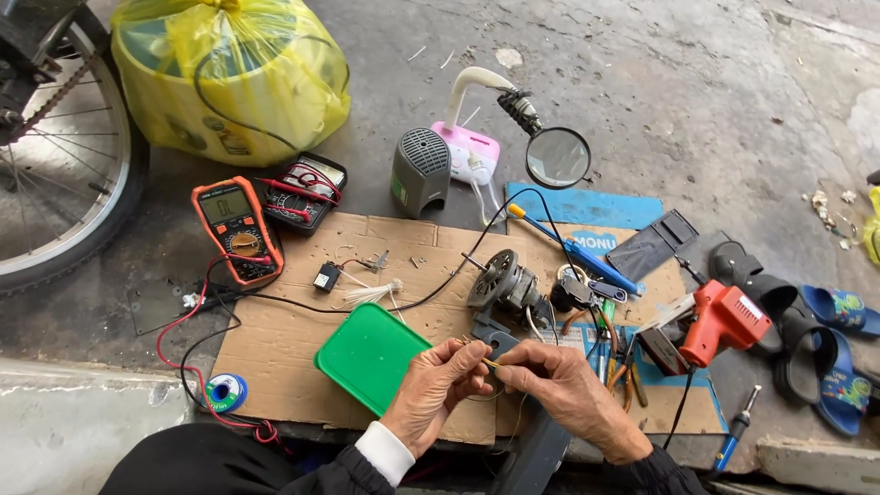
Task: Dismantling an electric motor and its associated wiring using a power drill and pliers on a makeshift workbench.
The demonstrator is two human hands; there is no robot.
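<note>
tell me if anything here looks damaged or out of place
The small motor on the cardboard lies bare, out of any housing, with loose wires trailing. Both hands, left hand and right hand, pinch a thin wire between them.

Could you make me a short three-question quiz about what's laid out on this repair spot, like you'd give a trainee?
1. True or false: the green lid lies on the cardboard, left of the left hand.
2. Which tool lies at the right, beside the sandals?
A. the red soldering gun
B. a hammer
C. a saw
3. What do the left hand and right hand pinch between their fingertips?

Key:
1. True.
2. A.
3. A thin wire, just in front of the small motor.
</note>
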